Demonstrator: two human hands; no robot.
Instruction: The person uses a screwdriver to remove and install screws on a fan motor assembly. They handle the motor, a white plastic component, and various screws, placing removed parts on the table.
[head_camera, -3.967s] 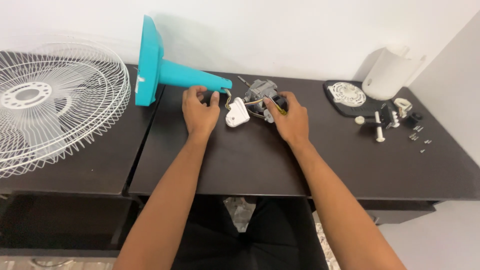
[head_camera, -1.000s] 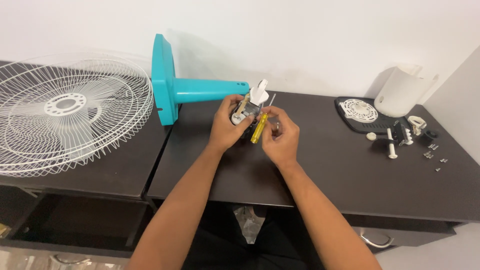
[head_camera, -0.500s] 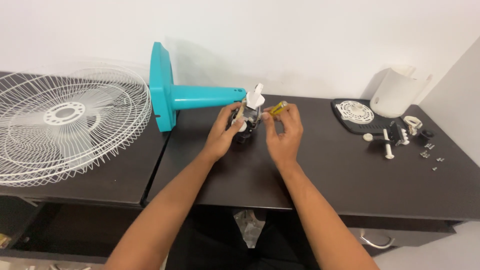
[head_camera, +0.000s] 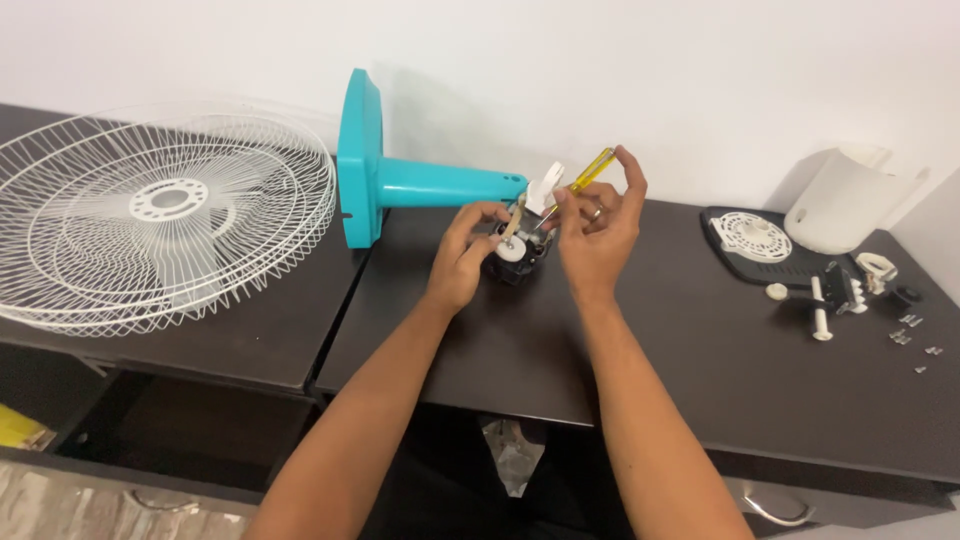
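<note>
My left hand (head_camera: 462, 257) grips a small dark fan motor (head_camera: 518, 254) with a white fitting, held upright just above the dark desk (head_camera: 640, 350). My right hand (head_camera: 598, 228) holds a yellow-handled screwdriver (head_camera: 588, 172) by its handle, tip pointing down into the top of the motor. A ring is on one finger of that hand. Right behind the motor lies a teal fan stand (head_camera: 400, 180) on its side, its square base facing left.
A white wire fan guard (head_camera: 150, 215) lies on the left desk. At the right stand a white motor cover (head_camera: 845, 205), a black plate with a white grille (head_camera: 750, 240), and several small knobs and screws (head_camera: 860, 290).
The motor has gone from lying on the desk to being held upright. My right hand raised the screwdriver and set its tip into the motor's top.
</note>
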